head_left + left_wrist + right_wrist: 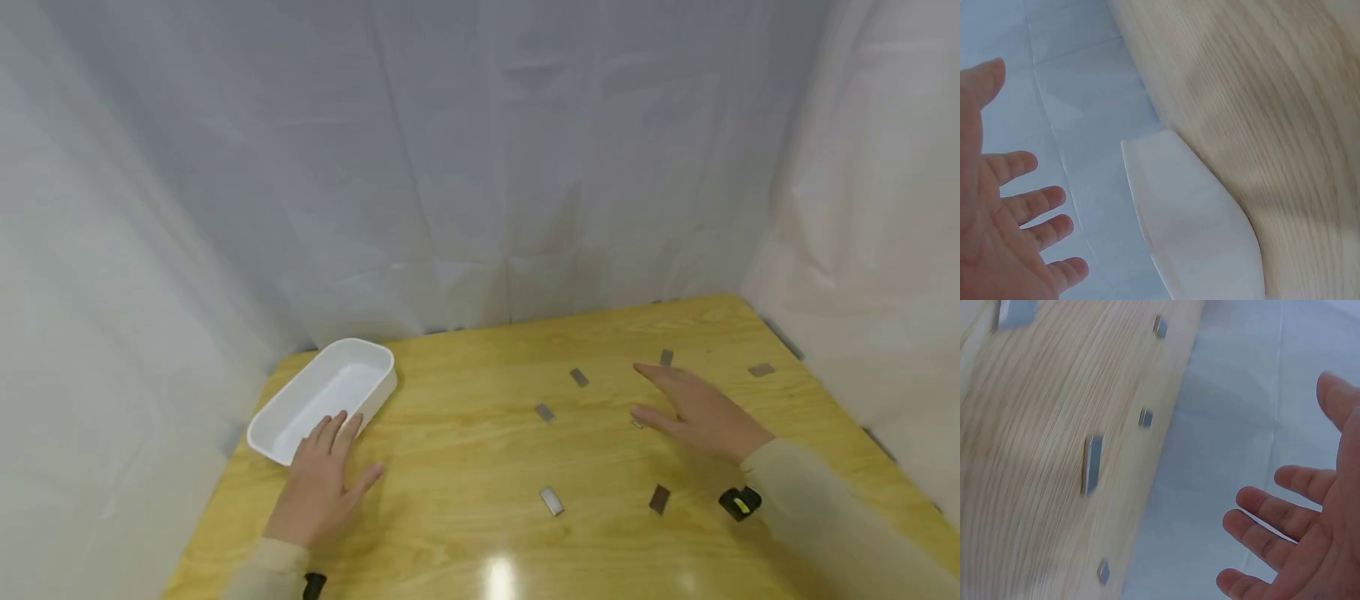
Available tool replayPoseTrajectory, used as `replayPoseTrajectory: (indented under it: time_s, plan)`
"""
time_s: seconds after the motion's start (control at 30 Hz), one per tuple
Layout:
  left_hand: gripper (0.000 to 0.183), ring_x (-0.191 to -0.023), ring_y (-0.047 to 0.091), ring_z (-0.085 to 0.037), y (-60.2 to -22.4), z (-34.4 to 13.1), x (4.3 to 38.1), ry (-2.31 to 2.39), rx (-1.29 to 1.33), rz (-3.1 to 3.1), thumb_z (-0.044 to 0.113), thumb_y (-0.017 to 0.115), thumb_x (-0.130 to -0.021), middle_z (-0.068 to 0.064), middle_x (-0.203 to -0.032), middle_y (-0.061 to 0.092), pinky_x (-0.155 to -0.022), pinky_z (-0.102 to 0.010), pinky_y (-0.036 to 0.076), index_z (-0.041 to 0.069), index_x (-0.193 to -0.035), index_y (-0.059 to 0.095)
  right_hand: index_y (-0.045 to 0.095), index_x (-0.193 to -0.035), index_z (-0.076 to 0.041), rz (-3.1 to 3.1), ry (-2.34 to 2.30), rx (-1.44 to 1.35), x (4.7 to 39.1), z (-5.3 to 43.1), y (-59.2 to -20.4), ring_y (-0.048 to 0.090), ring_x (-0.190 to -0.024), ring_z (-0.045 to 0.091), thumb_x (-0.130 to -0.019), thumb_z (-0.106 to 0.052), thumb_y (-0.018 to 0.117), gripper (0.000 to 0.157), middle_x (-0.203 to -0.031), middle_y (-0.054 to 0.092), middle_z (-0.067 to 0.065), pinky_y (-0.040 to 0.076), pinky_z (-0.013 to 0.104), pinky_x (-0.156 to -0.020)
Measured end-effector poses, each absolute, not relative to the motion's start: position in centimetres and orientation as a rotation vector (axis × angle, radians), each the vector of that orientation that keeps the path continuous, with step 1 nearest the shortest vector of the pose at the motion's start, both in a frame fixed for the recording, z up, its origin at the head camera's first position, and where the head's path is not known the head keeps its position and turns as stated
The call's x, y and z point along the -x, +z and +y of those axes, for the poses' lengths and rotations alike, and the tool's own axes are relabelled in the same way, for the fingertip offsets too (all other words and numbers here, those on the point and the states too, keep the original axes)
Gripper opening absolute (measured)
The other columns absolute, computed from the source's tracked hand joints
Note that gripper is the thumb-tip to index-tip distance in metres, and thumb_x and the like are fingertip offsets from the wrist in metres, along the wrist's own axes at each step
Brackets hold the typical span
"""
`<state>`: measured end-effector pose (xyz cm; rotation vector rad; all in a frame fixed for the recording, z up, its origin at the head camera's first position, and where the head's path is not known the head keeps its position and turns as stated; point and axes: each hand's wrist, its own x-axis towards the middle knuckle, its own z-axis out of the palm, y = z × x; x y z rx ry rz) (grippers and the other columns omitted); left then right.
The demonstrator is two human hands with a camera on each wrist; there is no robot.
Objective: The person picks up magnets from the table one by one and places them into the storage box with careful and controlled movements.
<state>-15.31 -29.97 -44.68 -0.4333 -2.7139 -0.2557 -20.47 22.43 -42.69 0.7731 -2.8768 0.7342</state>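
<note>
My left hand [317, 482] is held with fingers spread above the near end of a white rectangular tub [381, 388], which it overlaps in the head view. In the left wrist view the palm and fingers [1019, 206] hold nothing, and the tub's side [1197, 219] stands apart from them. Over the right part of the table hovers my right hand [708, 417], fingers extended and thumb apart. Its palm is bare in the right wrist view. A small grey rectangular piece [667, 357] lies just beyond its fingers, and another small piece [637, 423] shows partly below the thumb.
Two grey pieces [579, 377] lie left of the right hand, one more [762, 370] to its right. Nearer are a shiny silver piece [552, 501] and a dark brown one [659, 499]. White sheets [480, 167] hang behind and beside the wooden table [450, 467].
</note>
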Motion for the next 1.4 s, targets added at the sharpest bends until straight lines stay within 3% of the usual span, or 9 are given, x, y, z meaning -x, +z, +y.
replayPoseTrajectory:
  time_s: [0.2,0.4,0.63,0.9,1.2,1.4]
  plan:
    - [0.071,-0.123,0.039,-0.048,-43.4,-32.5,16.5,-0.220,0.468,-2.684,0.042,0.067,-0.089,-0.030,-0.134,0.044,-0.101,-0.060,0.031,-0.003,-0.138,0.044,0.035,-0.148,-0.008,-2.867,0.849,-0.841,21.3,18.1,-42.7,0.048,-0.126,0.032,-0.096,-0.052,0.050,0.069,-0.144,0.045,0.012,0.042,0.052,-0.099]
    - [0.065,-0.116,0.043,-0.051,-42.5,-36.2,18.0,-0.241,0.421,-2.676,0.036,0.064,-0.092,-0.035,-0.128,0.046,-0.096,-0.062,0.035,-0.009,-0.134,0.045,0.041,-0.144,-0.011,-2.833,0.992,-0.924,22.0,12.6,-42.4,0.055,-0.118,0.024,-0.097,-0.046,0.052,0.059,-0.131,0.057,0.009,0.049,0.044,-0.090]
    - [0.070,-0.118,0.038,-0.054,-41.9,-40.3,19.8,-0.299,0.212,-2.843,0.044,0.050,-0.098,-0.037,-0.131,0.039,-0.094,-0.066,0.033,-0.013,-0.137,0.037,0.044,-0.142,-0.014,-2.847,1.162,-0.947,23.1,7.1,-42.9,0.055,-0.116,0.018,-0.097,-0.044,0.053,0.055,-0.129,0.058,0.006,0.050,0.038,-0.090]
    - [0.081,-0.119,0.033,-0.060,-42.0,-42.5,23.0,-0.388,0.027,-3.072,0.055,0.033,-0.100,-0.044,-0.133,0.031,-0.094,-0.070,0.031,-0.014,-0.141,0.027,0.039,-0.145,-0.013,-2.914,1.421,-0.833,23.5,1.0,-43.4,0.053,-0.118,0.020,-0.098,-0.044,0.051,0.057,-0.136,0.052,0.005,0.046,0.039,-0.095]
    - [0.081,-0.121,0.035,-0.059,-41.9,-43.8,26.5,-0.433,-0.042,-3.206,0.051,0.032,-0.101,-0.044,-0.134,0.033,-0.099,-0.066,0.030,-0.020,-0.139,0.024,0.036,-0.146,-0.007,-2.859,1.787,-0.632,23.8,-6.5,-45.7,0.052,-0.120,0.023,-0.095,-0.046,0.057,0.068,-0.139,0.049,0.007,0.048,0.037,-0.092]
    - [0.074,-0.119,0.038,-0.058,-41.9,-43.5,27.6,-0.471,-0.081,-3.226,0.044,0.030,-0.103,-0.043,-0.131,0.038,-0.100,-0.063,0.031,-0.022,-0.137,0.026,0.034,-0.147,-0.006,-2.852,1.927,-0.472,23.3,-9.0,-47.2,0.053,-0.120,0.026,-0.092,-0.044,0.061,0.072,-0.139,0.049,0.009,0.047,0.039,-0.094]
